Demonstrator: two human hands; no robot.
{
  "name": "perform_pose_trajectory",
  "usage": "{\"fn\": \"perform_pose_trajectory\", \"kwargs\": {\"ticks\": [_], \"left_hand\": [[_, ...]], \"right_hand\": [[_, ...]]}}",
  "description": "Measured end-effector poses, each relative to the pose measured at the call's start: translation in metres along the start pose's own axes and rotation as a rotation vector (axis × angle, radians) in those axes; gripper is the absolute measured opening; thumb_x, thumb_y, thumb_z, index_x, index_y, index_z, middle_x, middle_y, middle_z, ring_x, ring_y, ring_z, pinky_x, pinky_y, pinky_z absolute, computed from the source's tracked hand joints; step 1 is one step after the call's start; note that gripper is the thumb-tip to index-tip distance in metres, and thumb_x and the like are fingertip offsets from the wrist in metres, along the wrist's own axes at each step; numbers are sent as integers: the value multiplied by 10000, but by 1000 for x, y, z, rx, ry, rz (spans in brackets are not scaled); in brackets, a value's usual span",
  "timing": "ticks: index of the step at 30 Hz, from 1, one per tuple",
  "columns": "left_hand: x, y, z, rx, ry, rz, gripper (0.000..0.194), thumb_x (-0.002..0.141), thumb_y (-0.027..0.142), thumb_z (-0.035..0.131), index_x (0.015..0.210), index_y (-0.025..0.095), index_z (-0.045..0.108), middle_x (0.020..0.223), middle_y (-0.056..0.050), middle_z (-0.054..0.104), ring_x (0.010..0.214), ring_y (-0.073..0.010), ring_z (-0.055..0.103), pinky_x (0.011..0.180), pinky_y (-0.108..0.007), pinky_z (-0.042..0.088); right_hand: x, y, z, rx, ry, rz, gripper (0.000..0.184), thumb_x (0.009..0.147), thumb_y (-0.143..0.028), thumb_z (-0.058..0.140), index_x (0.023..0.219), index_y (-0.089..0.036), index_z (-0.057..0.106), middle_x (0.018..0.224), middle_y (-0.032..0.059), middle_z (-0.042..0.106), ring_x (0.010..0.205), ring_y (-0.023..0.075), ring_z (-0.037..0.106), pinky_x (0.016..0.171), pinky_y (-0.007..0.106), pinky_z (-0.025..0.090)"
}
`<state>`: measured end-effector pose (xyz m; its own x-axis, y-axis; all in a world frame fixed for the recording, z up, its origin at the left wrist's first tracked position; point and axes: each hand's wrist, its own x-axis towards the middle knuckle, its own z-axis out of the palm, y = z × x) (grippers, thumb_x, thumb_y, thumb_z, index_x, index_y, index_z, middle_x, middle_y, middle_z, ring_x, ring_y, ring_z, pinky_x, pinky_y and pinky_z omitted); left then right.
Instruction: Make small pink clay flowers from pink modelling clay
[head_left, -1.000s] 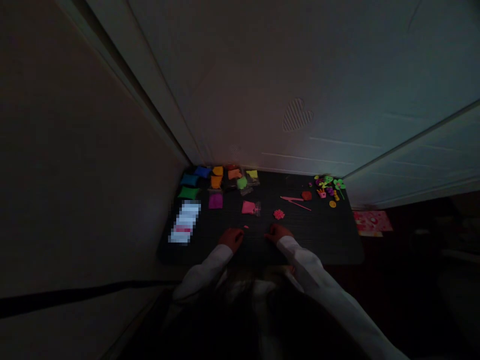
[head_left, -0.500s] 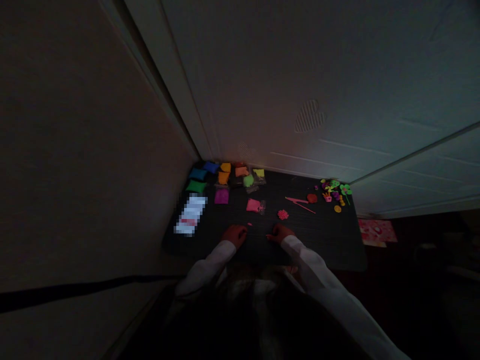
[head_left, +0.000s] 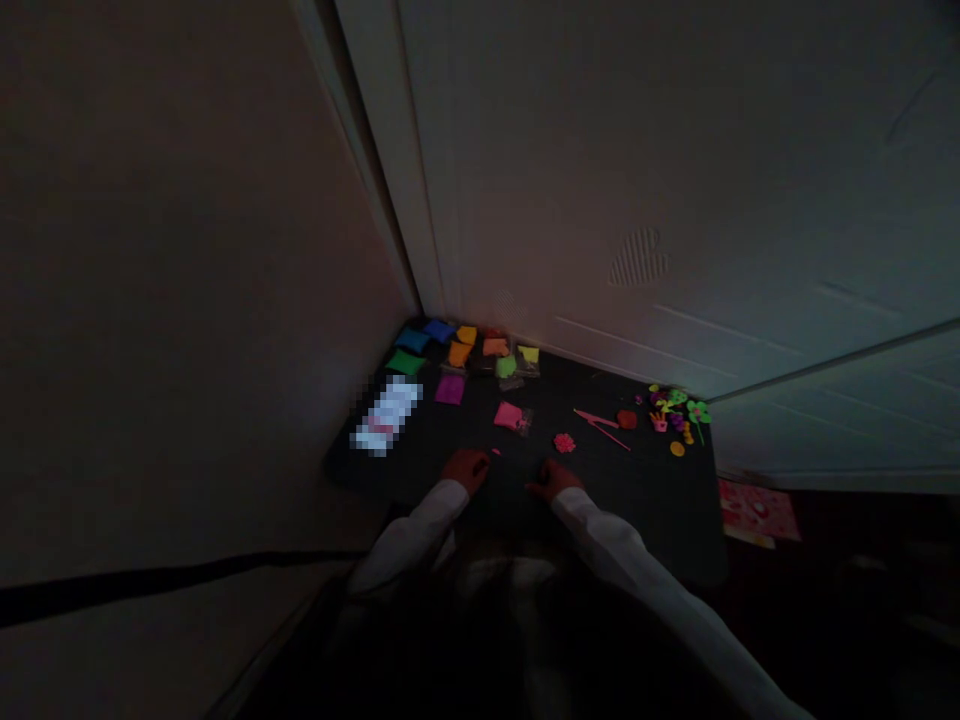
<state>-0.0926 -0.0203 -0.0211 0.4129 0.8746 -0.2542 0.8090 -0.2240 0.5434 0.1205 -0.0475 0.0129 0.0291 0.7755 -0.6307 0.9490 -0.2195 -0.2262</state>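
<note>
On the dark table, my left hand [head_left: 466, 468] is curled with the fingers bent inward. Just beyond its fingertips lies a small pink piece of modelling clay [head_left: 496, 452]. My right hand [head_left: 558, 479] rests to the right, a gap apart, its fingers also curled together. What either hand holds, if anything, is too small and dark to make out. A pink, petalled clay flower [head_left: 565, 443] sits just past the right hand. Farther back lies an opened packet of pink clay [head_left: 509, 416] with a clear wrapper.
Coloured clay packets, one purple [head_left: 451, 389], one green [head_left: 406, 362], line the back left. A blurred-out bright rectangle [head_left: 388, 416] lies at left. Pink tools [head_left: 598, 419], a red lump [head_left: 627, 420] and small clay figures [head_left: 678, 412] are at right. A wall [head_left: 525, 250] borders the table.
The view has tilted slightly, so the table appears rotated. Both hands stay in nearly the same places, with the right hand's fingers slightly shifted.
</note>
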Motion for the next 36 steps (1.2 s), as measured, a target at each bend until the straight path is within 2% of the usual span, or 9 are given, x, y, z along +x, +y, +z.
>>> {"fn": "perform_pose_trajectory", "kwargs": {"ticks": [6,24,36], "left_hand": [[-1,0,-2,13,-8,3,223,814,276,439,976,143,516,994,-61,541,865,-158,530,759,-366,439],[1,-11,-8,34,-114,123,232,813,275,441,991,144,510,1009,-64,535,883,-164,526,767,-373,436],[-4,-8,-5,-11,-74,112,231,812,275,442,989,142,512,1013,-64,534,891,-167,523,776,-380,430]], "right_hand": [[7,2,0,-24,-21,13,254,825,-320,432,992,-146,509,957,51,545,799,140,540,694,336,449],[-1,-3,2,56,-18,69,253,820,-308,443,1003,-144,505,986,55,535,833,150,532,715,351,442],[4,-5,-2,23,-41,94,253,825,-318,432,992,-145,510,966,53,542,812,143,537,703,342,445]]}}
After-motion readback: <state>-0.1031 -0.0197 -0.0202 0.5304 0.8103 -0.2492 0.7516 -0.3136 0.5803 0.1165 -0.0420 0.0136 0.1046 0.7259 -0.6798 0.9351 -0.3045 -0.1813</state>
